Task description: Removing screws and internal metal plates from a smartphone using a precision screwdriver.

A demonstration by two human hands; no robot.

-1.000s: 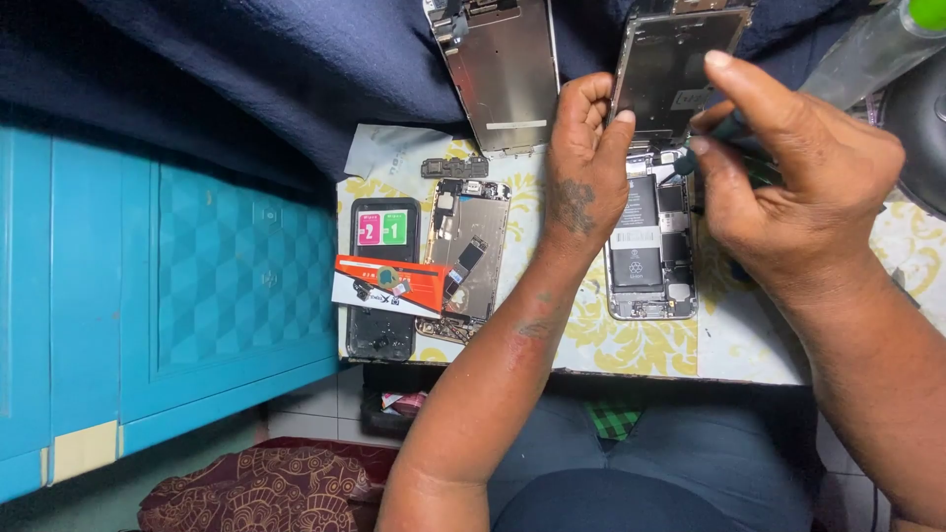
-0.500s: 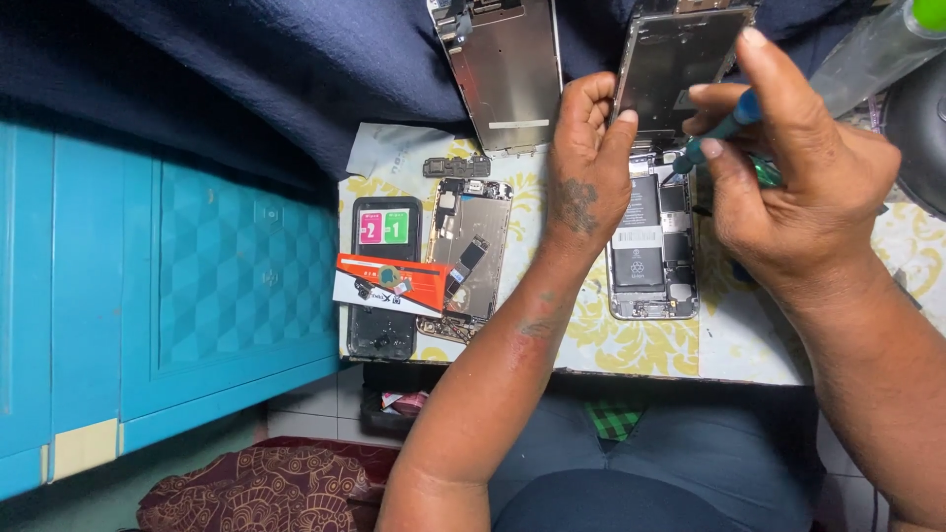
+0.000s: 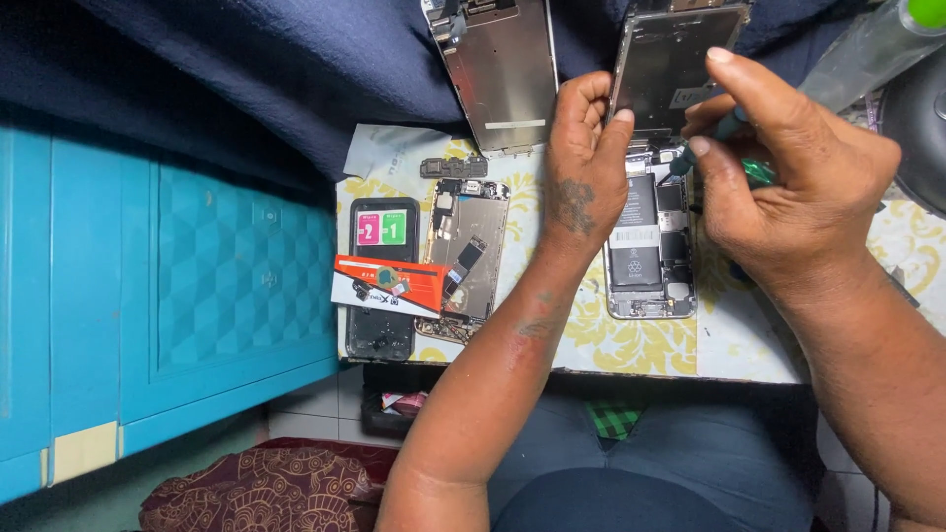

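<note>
Metal glints from an opened phone (image 3: pixel 645 246) lying face-up near the table's (image 3: pixel 641 345) front edge, its black battery and boards exposed. The left hand (image 3: pixel 581 167) curls around the lower left edge of the phone's lifted screen panel (image 3: pixel 670 69), thumb and fingers closed on it, propping it upright at the phone's far end. The right hand (image 3: pixel 778 187) is closed around a slim green-handled screwdriver (image 3: pixel 734 138), its tip angled down towards the top of the phone's interior. Just left of the left hand, a second detached screen panel (image 3: pixel 498 69) leans against dark blue cloth (image 3: pixel 276 79) at the table's far edge. Towards the table's left edge lie another stripped phone chassis (image 3: pixel 471 256), a black phone (image 3: pixel 382 276) and an orange-and-white packet (image 3: pixel 389 284) laid across both.
</note>
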